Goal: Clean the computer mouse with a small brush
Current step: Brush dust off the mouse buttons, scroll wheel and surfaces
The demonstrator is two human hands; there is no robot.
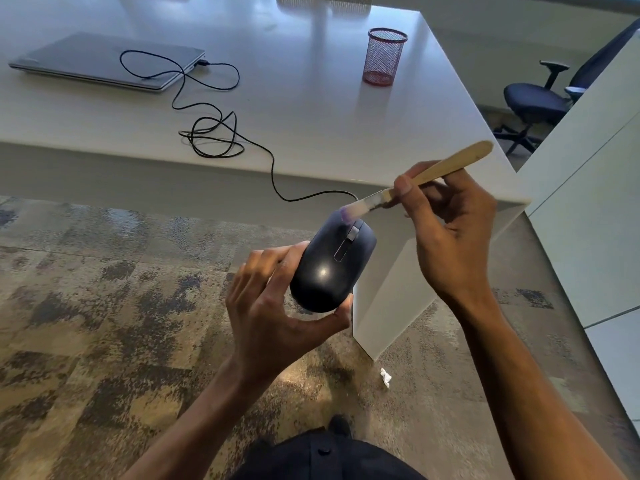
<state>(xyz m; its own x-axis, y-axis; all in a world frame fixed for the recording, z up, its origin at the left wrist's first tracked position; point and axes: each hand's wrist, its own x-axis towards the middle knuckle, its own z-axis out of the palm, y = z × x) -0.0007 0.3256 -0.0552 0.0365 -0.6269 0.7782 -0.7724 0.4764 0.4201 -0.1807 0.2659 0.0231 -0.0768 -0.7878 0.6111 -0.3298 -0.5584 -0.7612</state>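
A black wired computer mouse is held up in the air in front of the desk, top side toward me, scroll wheel visible. My left hand grips it from the left and below, thumb under its rear end. My right hand pinches a small brush with a pale wooden handle. The brush's light bristles, blurred, touch the front end of the mouse beside the scroll wheel. The mouse's black cable runs from its front up over the desk edge in loose coils.
A white desk carries a closed grey laptop at the back left, with the cable plugged into its side, and a red mesh pen cup. A dark office chair stands at right. A white paper scrap lies on the patterned carpet.
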